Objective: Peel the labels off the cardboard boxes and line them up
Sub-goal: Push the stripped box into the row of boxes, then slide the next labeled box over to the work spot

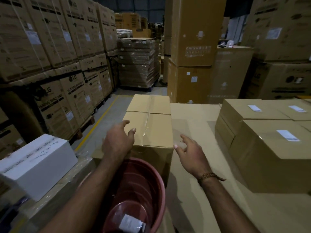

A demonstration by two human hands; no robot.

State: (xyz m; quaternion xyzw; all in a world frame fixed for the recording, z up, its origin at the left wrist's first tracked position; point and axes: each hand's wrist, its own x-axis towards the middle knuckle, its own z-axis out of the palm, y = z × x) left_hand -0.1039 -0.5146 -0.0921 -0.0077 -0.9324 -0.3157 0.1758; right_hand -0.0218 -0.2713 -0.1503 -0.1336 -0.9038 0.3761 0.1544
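A taped cardboard box [151, 130] with no label on its top stands in front of me, with a second bare box [149, 103] right behind it. My left hand [118, 140] rests on the near box's left top edge, fingers spread. Just right of that box my right hand [190, 152] hovers with relaxed fingers and holds nothing. To the right stand more boxes: the near one [272, 148] carries a white label [287, 135], and those behind it [259, 111] carry labels [254, 108] too.
A reddish plastic tub [143, 195] sits below my arms with a white label [130, 222] lying in it. A white box [37, 165] stands at the left. All rest on a large cardboard surface [193, 190]. Tall stacks of appliance cartons [55, 52] line an aisle with a yellow floor line.
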